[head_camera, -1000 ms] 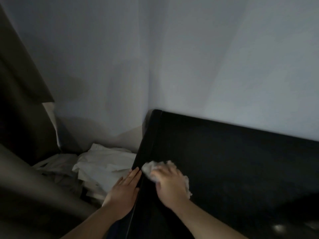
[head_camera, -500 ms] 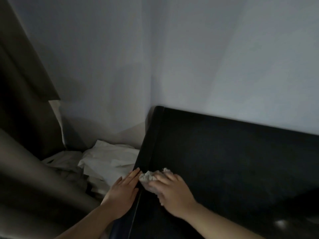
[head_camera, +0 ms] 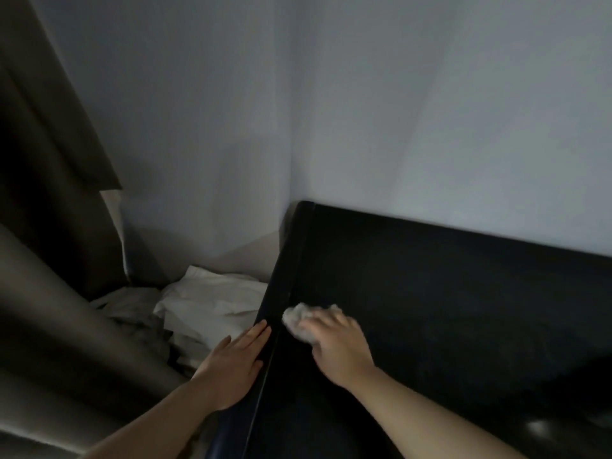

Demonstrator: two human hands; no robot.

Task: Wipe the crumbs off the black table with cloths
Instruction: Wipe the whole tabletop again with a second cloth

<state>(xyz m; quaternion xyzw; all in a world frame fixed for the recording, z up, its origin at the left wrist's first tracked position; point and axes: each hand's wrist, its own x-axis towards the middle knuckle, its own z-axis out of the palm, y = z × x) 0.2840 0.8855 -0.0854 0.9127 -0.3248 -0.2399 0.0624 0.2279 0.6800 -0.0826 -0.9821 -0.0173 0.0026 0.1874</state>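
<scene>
Cloth (head_camera: 298, 321), a small white crumpled wad, lies on the black counter (head_camera: 447, 309) close to its left edge, roughly midway along that edge as seen from the head camera. The right grip (head_camera: 337, 349) sits on top of it, fingers bent over the wad and holding it down against the dark surface, with the forearm reaching in from the lower right. The left grip (head_camera: 231, 362) is released: palm flat, fingers straight and together, laid against the rounded outer side of the counter's left edge, just beside the cloth but not touching it. Crumbs cannot be made out in the dim light. The counter stands in a corner against a pale wall (head_camera: 430, 111). Left of it, lower down, lies a heap of white fabric (head_camera: 212, 299), and a brown curtain (head_camera: 49, 160) hangs at the far left.
</scene>
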